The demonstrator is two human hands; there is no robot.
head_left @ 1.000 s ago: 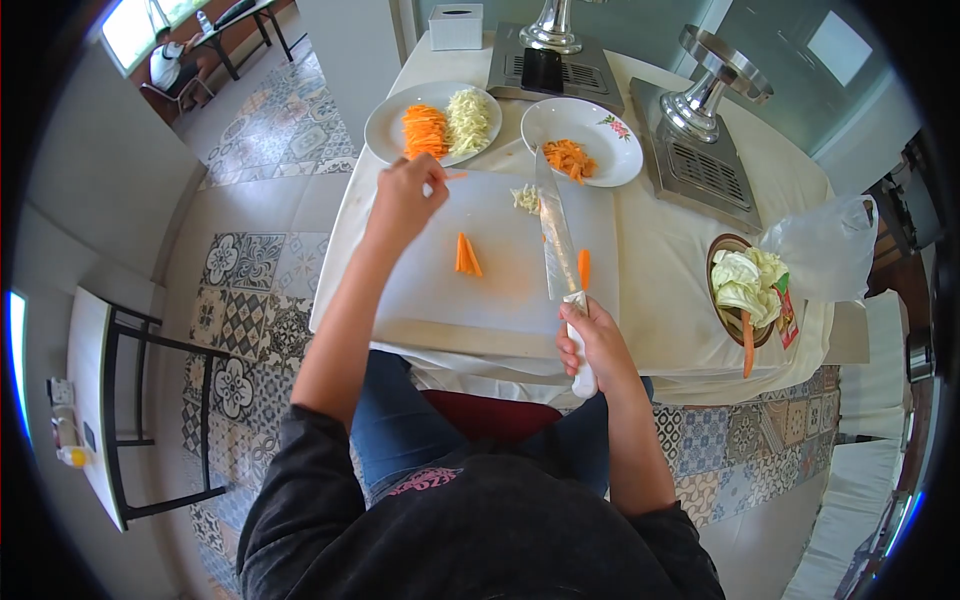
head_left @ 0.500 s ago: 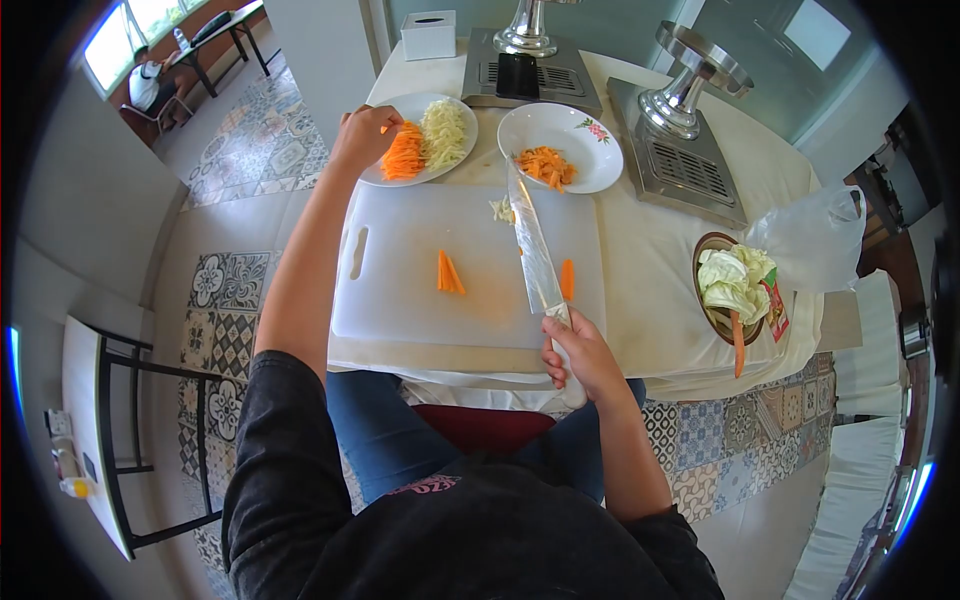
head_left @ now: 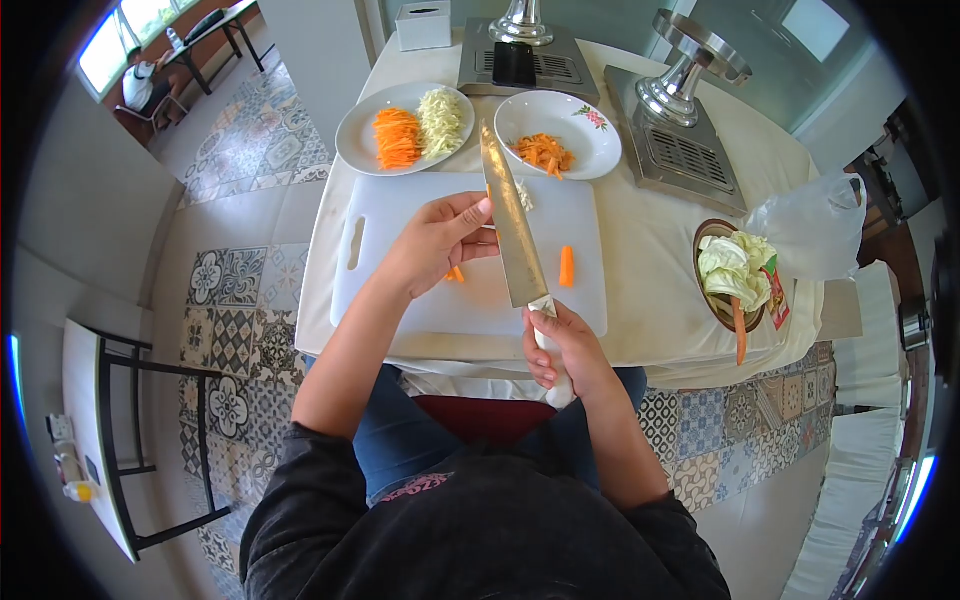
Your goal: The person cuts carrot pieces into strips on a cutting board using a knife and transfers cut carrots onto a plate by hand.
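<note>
My right hand (head_left: 562,350) grips the white handle of a large kitchen knife (head_left: 515,225), its blade pointing away from me over the white cutting board (head_left: 385,310). My left hand (head_left: 447,240) is at the blade's left edge, thumb and fingers drawn together there. What they pinch is hard to make out. Below that hand, cut carrot pieces (head_left: 456,274) are partly covered on the board. Right of the blade lies a carrot stick (head_left: 567,266), and pale cabbage shreds (head_left: 524,195) sit behind it.
Behind the board, a plate (head_left: 352,150) bears shredded carrot (head_left: 397,138) and cabbage (head_left: 440,124); another plate (head_left: 597,150) bears carrot scraps (head_left: 543,154). A bowl (head_left: 702,240) with cabbage leaves stands right, near a plastic bag (head_left: 815,225). Metal stands (head_left: 685,170) and a tissue box (head_left: 424,25) are behind.
My left hand has moved from the shredded carrot on the plate back toward me, to the knife blade. The knife has turned in my right hand and its tip has risen.
</note>
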